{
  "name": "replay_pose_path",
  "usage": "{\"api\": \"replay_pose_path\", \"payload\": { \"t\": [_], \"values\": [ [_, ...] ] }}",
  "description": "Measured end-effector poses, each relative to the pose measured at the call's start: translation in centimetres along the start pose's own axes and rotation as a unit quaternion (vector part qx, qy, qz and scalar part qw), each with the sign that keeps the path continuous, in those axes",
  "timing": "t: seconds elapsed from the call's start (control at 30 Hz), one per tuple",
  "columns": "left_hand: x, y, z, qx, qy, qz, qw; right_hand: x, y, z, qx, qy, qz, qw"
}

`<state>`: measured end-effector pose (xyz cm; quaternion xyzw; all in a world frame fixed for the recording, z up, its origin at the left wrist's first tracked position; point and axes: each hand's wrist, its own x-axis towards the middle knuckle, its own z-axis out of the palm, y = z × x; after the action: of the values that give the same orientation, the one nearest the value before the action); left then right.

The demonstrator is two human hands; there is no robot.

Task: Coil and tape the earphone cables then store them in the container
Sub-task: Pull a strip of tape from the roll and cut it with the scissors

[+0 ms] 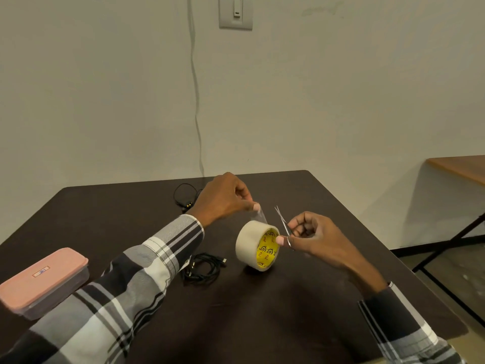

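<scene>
Left hand raised above the table, thumb and forefinger pinched on the free end of a clear tape strip; other fingers curled in. The strip runs down from the pinch to the top of the tape roll, which stands on its edge, yellow core facing 3 o'clock.

Right hand just at 3 o'clock of the roll, fingers curled through the handles of small scissors. Blades slightly parted, tips pointing to 11 o'clock, just beside the strip; contact with the strip, cannot tell. Right thumb tip lies close by the roll's core face; touching or not, cannot tell.

One coiled black cable lies on the table at 9 o'clock of the roll, partly under the left sleeve. A second black cable lies at the far edge, at 11 o'clock of the roll, behind the left hand.

Container with pink lid on, well apart at 9 o'clock, near the table's left edge. Both cables outside it.

Wall switch at 12 o'clock, a thin cord hanging down the wall. Second table at 3 o'clock.
</scene>
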<state>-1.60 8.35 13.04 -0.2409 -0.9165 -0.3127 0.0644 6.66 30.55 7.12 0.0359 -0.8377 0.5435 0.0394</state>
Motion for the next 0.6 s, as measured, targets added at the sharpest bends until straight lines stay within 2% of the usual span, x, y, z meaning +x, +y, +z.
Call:
{"api": "replay_pose_path", "payload": {
  "t": [0.17,0.33,0.47,0.6],
  "values": [
    [0.1,-0.1,-0.1,-0.002,-0.012,0.031,0.999,0.2,-0.2,-1.2,-0.034,-0.013,0.016,0.999],
    [0.3,0.7,0.2,0.0,-0.072,0.09,0.993,0.1,-0.3,-1.4,-0.08,-0.047,0.012,0.996],
    [0.5,1.0,0.5,0.011,-0.06,0.091,0.994,0.7,-1.0,-2.4,-0.14,-0.073,0.013,0.987],
    [0.6,0.8,0.6,-0.005,-0.04,0.077,0.996,1.5,-1.6,-3.2,-0.153,-0.092,0.004,0.984]
  ]
}}
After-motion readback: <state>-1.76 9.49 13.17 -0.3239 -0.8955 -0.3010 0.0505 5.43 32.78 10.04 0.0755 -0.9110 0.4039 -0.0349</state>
